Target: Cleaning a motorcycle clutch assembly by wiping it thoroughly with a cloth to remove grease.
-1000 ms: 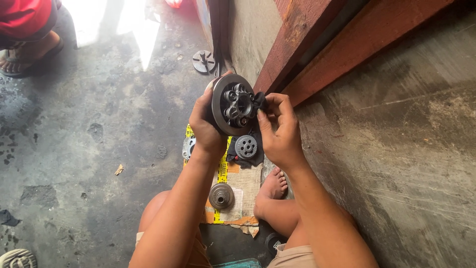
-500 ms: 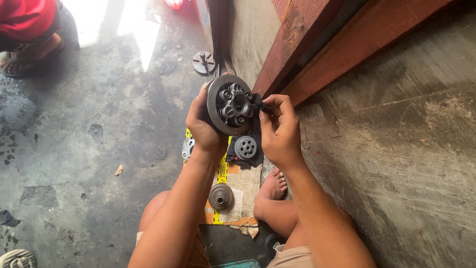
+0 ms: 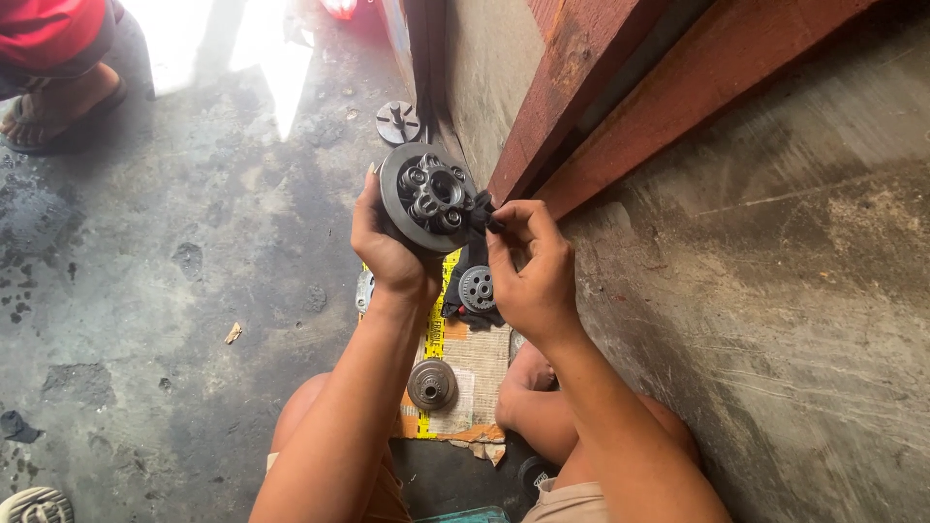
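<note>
Grip: your left hand (image 3: 387, 247) clasps the clutch hub (image 3: 426, 197); your right hand (image 3: 528, 276) pinches its edge.
Risk: greasy hub could slip onto the floor (image 3: 194, 291).

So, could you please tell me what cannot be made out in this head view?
- Back of the round metal part: hidden by the left hand.
- What the right hand pinches at its rim: dark, too small.
- Person in red: cut off by the top edge.
- Gear on the cardboard: partly behind the right hand.
</note>
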